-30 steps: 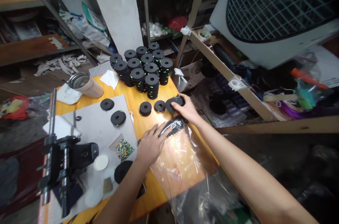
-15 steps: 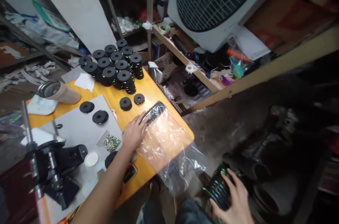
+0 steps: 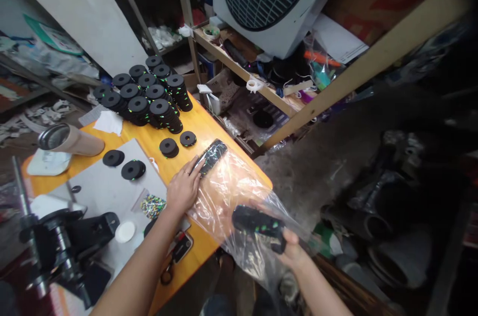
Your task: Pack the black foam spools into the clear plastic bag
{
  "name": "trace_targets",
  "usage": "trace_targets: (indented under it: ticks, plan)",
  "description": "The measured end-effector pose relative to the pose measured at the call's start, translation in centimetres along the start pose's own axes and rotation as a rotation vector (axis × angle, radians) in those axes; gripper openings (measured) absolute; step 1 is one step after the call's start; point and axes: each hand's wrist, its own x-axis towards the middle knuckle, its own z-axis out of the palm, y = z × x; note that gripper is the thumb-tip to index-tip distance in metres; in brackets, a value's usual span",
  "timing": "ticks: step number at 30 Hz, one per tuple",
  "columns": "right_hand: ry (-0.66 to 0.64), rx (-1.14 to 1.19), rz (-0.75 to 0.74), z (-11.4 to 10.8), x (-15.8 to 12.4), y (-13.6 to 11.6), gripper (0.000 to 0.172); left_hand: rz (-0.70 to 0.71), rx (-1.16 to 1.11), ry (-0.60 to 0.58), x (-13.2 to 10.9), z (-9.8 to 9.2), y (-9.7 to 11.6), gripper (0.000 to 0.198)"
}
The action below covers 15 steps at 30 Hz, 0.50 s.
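A clear plastic bag [image 3: 239, 181] lies across the table's right corner and hangs over its edge. Inside its far end is a stack of black discs [image 3: 212, 157] lying on its side. My left hand [image 3: 183, 187] lies flat, fingers stretched out, touching the bag and the near side of that stack. My right hand [image 3: 293, 251] grips the end of a second stack of black discs [image 3: 257, 222] with green specks, blurred by motion. This stack is at the near part of the bag; how far inside it is, I cannot tell.
Several upright stacks of black ring discs [image 3: 138, 104] stand at the table's back. Loose discs [image 3: 169, 147], a bag of coloured beads [image 3: 152, 205], a tumbler [image 3: 70, 139], scissors [image 3: 168, 272] and a black metal press [image 3: 67, 236] share the tabletop. A wooden shelf frame [image 3: 291, 122] rises beyond.
My right hand has brought its disc stack up and left from beside my legs to the near part of the bag. The left hand stays on the bag. The view has shifted slightly.
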Motion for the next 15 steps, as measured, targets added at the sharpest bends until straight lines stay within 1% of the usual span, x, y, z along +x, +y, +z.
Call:
trace_targets:
  ticks: [1,2,3,4,5,6,7,9,10,11,12,14,15]
  plan:
    - [-0.118,-0.196,-0.042,-0.4,1.1,-0.7,0.087,0.000,-0.003,-0.002,0.0,0.0,-0.1,0.047]
    - [-0.161,-0.419,-0.102,-0.8,2.2,-1.3,0.084,-0.002,-0.007,-0.001,0.0,0.1,-0.1,0.047]
    - [-0.179,-0.628,-0.180,-1.0,3.2,-1.6,0.085,-0.002,-0.012,0.002,0.0,0.2,-0.2,0.047]
    - [-0.165,-0.815,-0.262,-1.2,4.0,-1.6,0.087,-0.001,-0.017,0.003,0.1,0.2,-0.2,0.048]
    - [-0.124,-0.958,-0.339,-1.2,4.7,-1.3,0.090,0.002,-0.021,0.004,0.1,0.3,-0.3,0.047]
    - [-0.083,-1.048,-0.398,-1.0,5.2,-0.8,0.092,0.003,-0.023,0.003,0.1,0.3,-0.3,0.047]
    - [-0.029,-1.090,-0.436,-0.7,5.6,-0.2,0.095,0.007,-0.023,-0.002,0.1,0.4,-0.4,0.047]
    - [0.128,-1.045,-0.452,0.2,6.2,1.2,0.104,0.010,-0.027,-0.015,0.1,0.3,-0.5,0.047]
    - [0.206,-0.965,-0.433,0.8,6.4,1.8,0.107,0.010,-0.035,-0.022,0.1,0.3,-0.5,0.048]
    - [0.238,-0.855,-0.404,1.4,6.6,2.2,0.107,0.013,-0.053,-0.033,0.2,0.2,-0.6,0.048]
    - [0.218,-0.723,-0.373,2.0,6.8,2.5,0.104,0.014,-0.079,-0.045,0.2,0.1,-0.6,0.050]
    - [0.071,-0.464,-0.316,3.0,7.3,2.5,0.091,0.007,-0.154,-0.077,0.4,-0.3,-0.8,0.052]
    - [-0.005,-0.376,-0.304,3.4,7.5,2.3,0.086,0.003,-0.197,-0.094,0.4,-0.5,-0.9,0.053]
